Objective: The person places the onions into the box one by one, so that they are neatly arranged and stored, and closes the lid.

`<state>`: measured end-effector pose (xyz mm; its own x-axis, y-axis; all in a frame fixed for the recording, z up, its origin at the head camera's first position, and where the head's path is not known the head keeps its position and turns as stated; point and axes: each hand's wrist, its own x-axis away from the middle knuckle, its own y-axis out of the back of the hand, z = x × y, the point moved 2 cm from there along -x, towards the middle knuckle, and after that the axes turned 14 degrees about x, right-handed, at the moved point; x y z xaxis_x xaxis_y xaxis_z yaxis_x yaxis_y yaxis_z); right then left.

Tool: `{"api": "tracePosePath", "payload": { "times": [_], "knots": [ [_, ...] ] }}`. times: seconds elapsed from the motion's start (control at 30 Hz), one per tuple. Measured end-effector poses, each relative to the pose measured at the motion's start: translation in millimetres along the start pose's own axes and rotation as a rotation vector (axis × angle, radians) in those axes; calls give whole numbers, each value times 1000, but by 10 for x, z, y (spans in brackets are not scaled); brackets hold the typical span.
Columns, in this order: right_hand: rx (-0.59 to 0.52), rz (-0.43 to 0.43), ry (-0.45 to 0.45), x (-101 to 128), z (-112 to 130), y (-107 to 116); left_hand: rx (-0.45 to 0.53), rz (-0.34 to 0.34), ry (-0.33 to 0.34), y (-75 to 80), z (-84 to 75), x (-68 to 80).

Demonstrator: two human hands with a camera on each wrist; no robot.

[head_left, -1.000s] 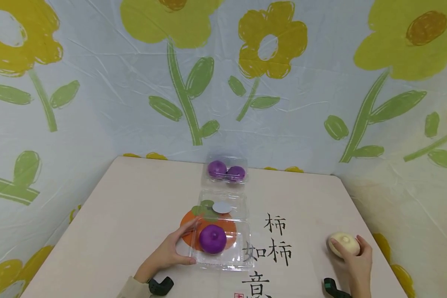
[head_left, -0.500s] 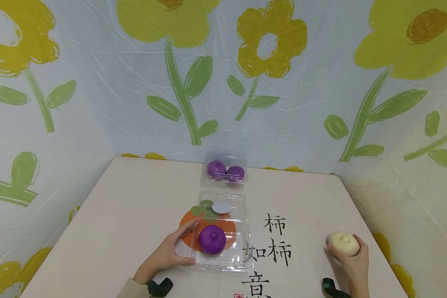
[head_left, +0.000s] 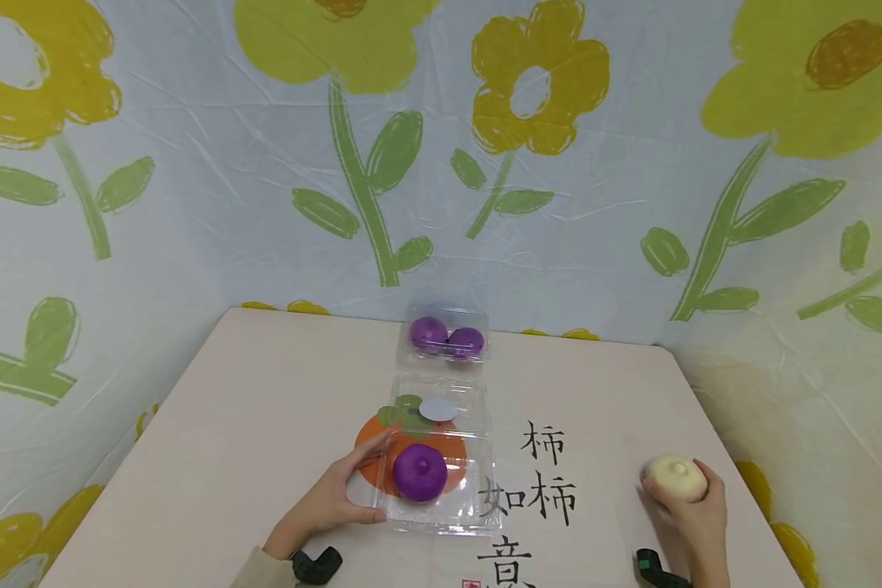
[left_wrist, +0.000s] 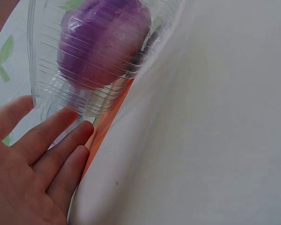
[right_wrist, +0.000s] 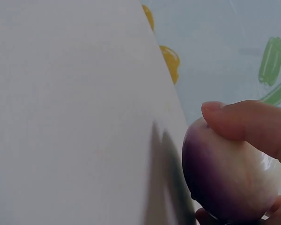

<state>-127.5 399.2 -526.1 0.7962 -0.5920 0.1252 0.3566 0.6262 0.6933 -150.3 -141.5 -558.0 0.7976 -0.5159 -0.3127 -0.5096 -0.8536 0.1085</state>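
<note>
At the right of the table my right hand [head_left: 694,510] grips a turnip [head_left: 677,479], thumb on one side and fingers on the other. The turnip shows a cream face with a small nub in the head view, and a purple side in the right wrist view. My left hand [head_left: 338,490] touches the left side of an open clear plastic clamshell box [head_left: 478,510], its fingers fairly straight. One purple turnip [head_left: 420,473] lies in the box's near half. The left wrist view shows fingers [left_wrist: 61,157] by the box wall, the purple turnip [left_wrist: 103,42] behind the plastic.
Behind the open box stands another clear box [head_left: 448,312] with two purple turnips inside. The open box's lid half [head_left: 466,400] lies toward the back, a white oval label on it. The table [head_left: 279,384] bears a printed persimmon and black characters. Flowered cloth [head_left: 595,245] surrounds it.
The right thumb has slid from over the cream face to the turnip's left side, exposing more of it. The turnip has shifted slightly left and up in view. My left hand stays put.
</note>
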Motion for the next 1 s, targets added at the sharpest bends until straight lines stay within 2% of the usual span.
{"api": "tracePosePath", "payload": {
  "times": [0.43, 0.8, 1.0],
  "knots": [
    [-5, 39, 88, -31, 186, -95, 2, 0, -19, -5, -13, 1],
    [-36, 65, 167, 33, 382, -226, 26, 11, -36, -6, -18, -8],
    [-35, 78, 228, 73, 480, -311, 4, 4, -39, -7, -15, -3]
  ]
}}
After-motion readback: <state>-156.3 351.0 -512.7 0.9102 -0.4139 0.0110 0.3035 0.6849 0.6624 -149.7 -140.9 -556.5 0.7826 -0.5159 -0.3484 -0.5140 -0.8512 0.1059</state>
